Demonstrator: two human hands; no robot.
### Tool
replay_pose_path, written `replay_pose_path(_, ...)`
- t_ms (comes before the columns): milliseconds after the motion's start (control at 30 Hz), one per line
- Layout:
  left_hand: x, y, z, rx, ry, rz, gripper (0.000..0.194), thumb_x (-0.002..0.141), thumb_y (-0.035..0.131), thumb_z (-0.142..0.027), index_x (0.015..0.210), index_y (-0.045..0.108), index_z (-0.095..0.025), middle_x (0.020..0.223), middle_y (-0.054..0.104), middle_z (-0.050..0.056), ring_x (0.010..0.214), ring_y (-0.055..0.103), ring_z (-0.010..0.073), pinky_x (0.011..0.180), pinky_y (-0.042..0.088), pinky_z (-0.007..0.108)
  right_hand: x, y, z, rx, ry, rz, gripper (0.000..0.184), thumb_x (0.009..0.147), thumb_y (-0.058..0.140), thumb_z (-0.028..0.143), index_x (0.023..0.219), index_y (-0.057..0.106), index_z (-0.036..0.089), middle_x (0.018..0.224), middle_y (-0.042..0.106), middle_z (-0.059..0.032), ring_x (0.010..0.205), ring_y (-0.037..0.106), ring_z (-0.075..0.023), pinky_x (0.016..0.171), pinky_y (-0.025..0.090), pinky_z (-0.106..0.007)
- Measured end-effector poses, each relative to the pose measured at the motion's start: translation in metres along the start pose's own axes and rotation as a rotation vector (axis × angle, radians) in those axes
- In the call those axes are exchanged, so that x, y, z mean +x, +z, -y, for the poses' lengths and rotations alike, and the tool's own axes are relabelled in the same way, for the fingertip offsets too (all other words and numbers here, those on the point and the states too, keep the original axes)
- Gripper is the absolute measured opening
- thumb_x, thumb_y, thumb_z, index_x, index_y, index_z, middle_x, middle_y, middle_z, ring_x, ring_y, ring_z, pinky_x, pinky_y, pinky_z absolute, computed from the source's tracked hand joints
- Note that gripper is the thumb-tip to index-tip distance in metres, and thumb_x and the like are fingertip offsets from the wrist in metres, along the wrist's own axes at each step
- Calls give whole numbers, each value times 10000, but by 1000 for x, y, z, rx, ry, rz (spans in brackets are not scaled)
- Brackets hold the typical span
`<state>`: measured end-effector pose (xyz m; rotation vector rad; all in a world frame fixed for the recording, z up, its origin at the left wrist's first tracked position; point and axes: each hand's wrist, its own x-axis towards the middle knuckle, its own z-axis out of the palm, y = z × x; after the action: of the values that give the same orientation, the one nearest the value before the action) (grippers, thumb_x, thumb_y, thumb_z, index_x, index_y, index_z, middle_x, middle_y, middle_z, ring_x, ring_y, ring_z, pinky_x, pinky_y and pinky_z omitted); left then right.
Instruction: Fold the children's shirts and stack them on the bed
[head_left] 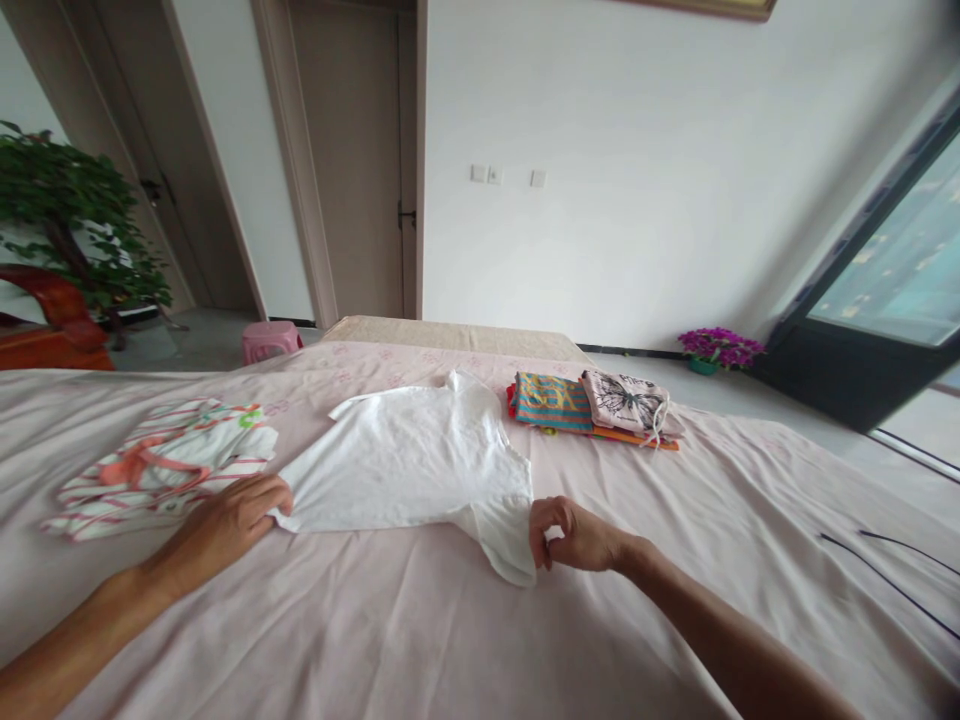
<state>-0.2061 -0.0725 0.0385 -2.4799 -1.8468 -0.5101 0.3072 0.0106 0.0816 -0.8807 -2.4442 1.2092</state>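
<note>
A white short-sleeved shirt [405, 455] lies spread sideways on the pink bedsheet [360, 630]. My left hand [244, 508] pinches the shirt's lower left corner, fingers closed. At the other end, my right hand [566, 535] has its fingers closed on the shirt by the near sleeve. Close beyond my left hand lies a striped white-and-red garment [172, 465] with coral trim, loosely heaped. Past my right hand are folded clothes: a teal-and-orange striped one [553, 403] and a pale pink one with a butterfly print [626, 402], resting partly on something orange.
Two dark thin cords [885, 580] lie on the sheet at the right. Behind the bed stand a pink stool [270, 340], a leafy potted plant [75, 220] and a purple flower pot [720, 348]. A closed door [352, 160] and a white wall [600, 250] are at the back.
</note>
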Motion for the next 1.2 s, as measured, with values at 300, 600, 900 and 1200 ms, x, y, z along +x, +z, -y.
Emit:
replay_pose_path(300, 35, -1, -24, -61, -115, 199, 319, 713, 360, -37, 820, 605, -211, 839, 651, 19, 763, 607, 171, 690, 363, 278, 40, 28, 20, -66, 60, -169, 574, 741, 689, 250, 1309, 613, 208, 1090, 700, -70, 893, 626, -177, 786, 500, -279)
replay_pose_path(600, 35, -15, -12, -161, -222, 395, 200, 728, 423, -166, 746, 616, -213, 754, 665, -14, 728, 601, 168, 649, 348, 254, 37, 23, 10, 271, 240, 93, 314, 819, 608, 285, 1083, 733, 172, 813, 721, -30, 680, 644, -131, 595, 469, -206)
replay_pose_path(900, 69, -1, -80, -308, -194, 250, 341, 903, 380, -453, 768, 569, -203, 672, 561, -33, 650, 527, 131, 606, 331, 227, 62, -10, -44, -422, 307, -476, 288, 829, 546, 210, 1065, 710, 204, 1066, 650, -81, 925, 629, -187, 851, 456, -287)
replay_pose_path(1200, 101, 43, -134, -410, -172, 146, 310, 923, 385, -422, 816, 606, -233, 784, 697, -7, 766, 645, 161, 690, 413, 220, 25, -50, -97, 387, 461, -990, 415, 835, 571, 461, 1150, 583, 191, 857, 579, -54, 749, 612, -179, 737, 554, -333)
